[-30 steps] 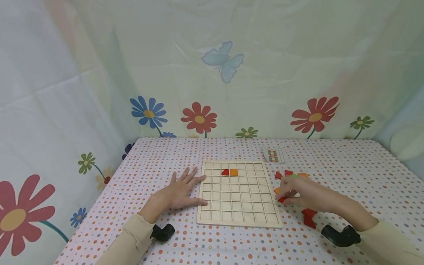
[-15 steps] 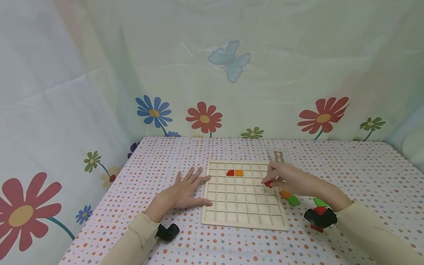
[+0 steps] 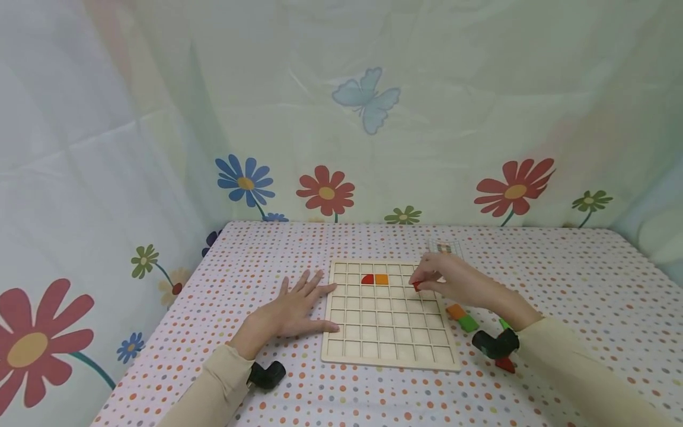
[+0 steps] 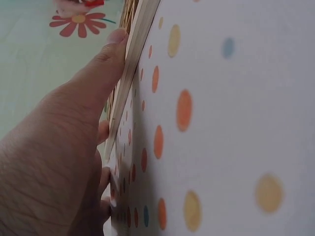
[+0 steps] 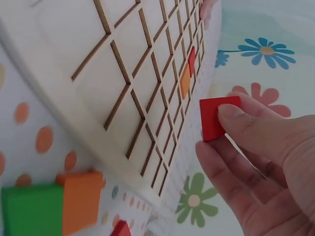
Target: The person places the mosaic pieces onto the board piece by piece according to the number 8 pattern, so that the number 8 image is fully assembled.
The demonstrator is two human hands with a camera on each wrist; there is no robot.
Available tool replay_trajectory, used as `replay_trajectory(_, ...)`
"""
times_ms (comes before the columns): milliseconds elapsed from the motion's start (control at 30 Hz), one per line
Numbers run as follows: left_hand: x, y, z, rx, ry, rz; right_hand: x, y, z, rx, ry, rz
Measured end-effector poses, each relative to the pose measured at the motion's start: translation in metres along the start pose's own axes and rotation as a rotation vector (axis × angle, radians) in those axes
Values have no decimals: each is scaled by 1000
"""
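My right hand pinches a red tile between thumb and fingers, above the upper right part of the wooden grid board. In the right wrist view one corner of that tile looks square; part of it lies under the thumb. On the board sit a red quarter-round tile and an orange square tile, side by side in the second row. My left hand rests at the board's left edge with fingers spread, the thumb touching the rim.
Right of the board lie an orange tile and a green tile. Red pieces show partly under the right wrist's black camera. Behind the right hand lies a patterned card, partly covered.
My right hand has picked up the red tile from the pieces at the right and carried it left and away over the board. The left hand stays at the board's edge.
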State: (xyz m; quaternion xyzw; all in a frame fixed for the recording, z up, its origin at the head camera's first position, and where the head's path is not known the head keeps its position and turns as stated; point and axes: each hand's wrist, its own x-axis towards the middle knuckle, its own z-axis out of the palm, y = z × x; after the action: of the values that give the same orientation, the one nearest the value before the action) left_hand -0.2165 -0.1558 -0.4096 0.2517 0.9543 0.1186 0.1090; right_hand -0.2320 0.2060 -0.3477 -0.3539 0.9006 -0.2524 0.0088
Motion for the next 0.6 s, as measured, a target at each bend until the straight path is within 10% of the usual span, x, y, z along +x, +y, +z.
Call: replay_trajectory(600,-1,-1,-2,3,0,-1,44,19,33,107,91,131)
